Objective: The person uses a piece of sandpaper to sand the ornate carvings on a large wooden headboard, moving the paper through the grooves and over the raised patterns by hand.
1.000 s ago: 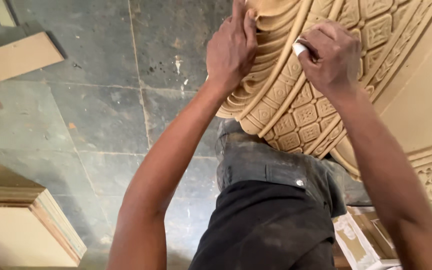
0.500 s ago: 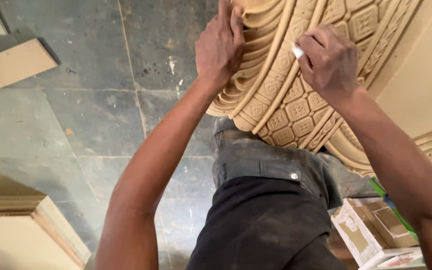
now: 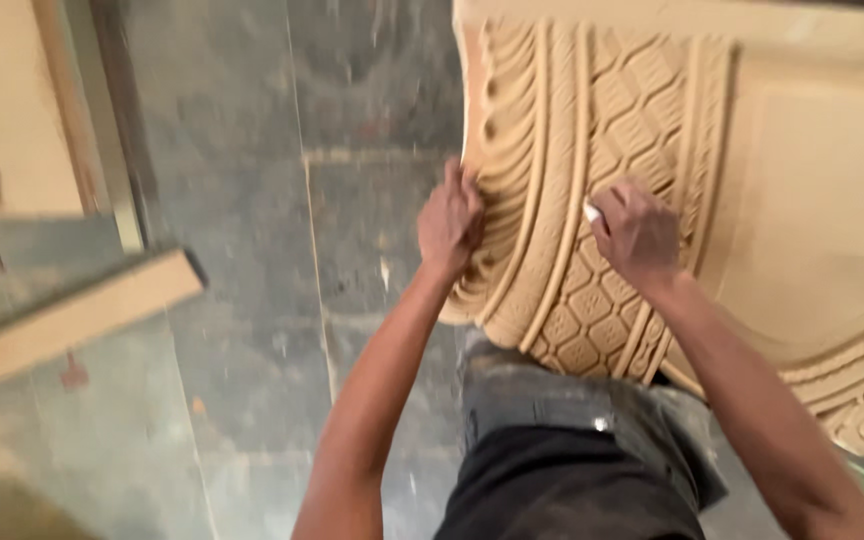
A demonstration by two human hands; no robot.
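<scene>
the tan carved wooden panel (image 3: 752, 200) filled the right and far part of the view, resting against the person's lap. its curved border carried bands of relief: a rope-like ribbed row at the left edge, then smooth ridges, then a wide strip of small diamond shapes set in a lattice. to the right of that the wood lay flat and plain, and a finer floral carving ran along the near right corner. the surface looked pale, matt and dusty.

the left hand (image 3: 449, 222) pressed on the ribbed edge, fingers curled over the rim, gripping the panel itself. the right hand (image 3: 637, 232) lay on the diamond lattice, closed narrowly around a small white object (image 3: 592, 211), pinched at the fingertips; what it was could not be told.

beneath lay a grey stone tile floor (image 3: 252, 300). to the left, a pale wooden plank (image 3: 72, 315) ran slantwise, blurred.
</scene>
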